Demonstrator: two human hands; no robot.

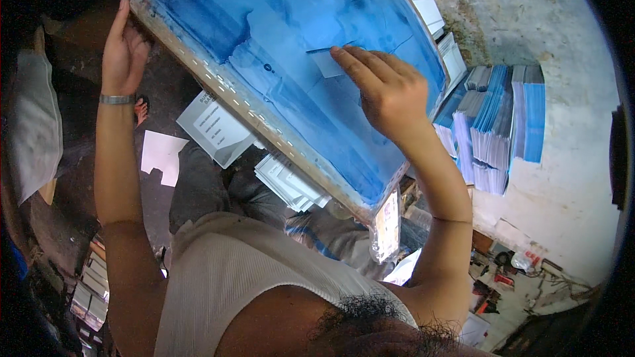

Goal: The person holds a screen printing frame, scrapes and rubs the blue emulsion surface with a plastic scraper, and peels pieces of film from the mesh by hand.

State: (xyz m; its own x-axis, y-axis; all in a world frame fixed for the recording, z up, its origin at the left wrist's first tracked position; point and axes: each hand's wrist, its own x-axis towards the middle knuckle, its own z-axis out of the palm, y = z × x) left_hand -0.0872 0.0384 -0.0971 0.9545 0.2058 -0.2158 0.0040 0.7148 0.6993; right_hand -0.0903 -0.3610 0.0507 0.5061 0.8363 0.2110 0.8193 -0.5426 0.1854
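A screen printing frame (228, 101) with blue-coated mesh and a stapled wooden edge is tilted in front of me. My left hand (127, 49) grips its upper left corner, thumb on the edge and the other fingers partly hidden behind the wood. Over the middle of the mesh, my right hand (390, 86) is closed, fingers pressed together. At its fingertips shows a thin, pale flat piece (327, 65) with a dark upper edge, lying against the mesh. The blue coating looks uneven, with darker patches toward the sides and a small dark ring mark on it.
Below the frame are printed sheets (218, 131) and a stack of cards (291, 182). A pink sheet (163, 155) lies at the left. Tall stacks of blue and white paper (489, 125) stand along the stained wall (575, 211). Someone's foot (141, 111) shows beyond my left wrist.
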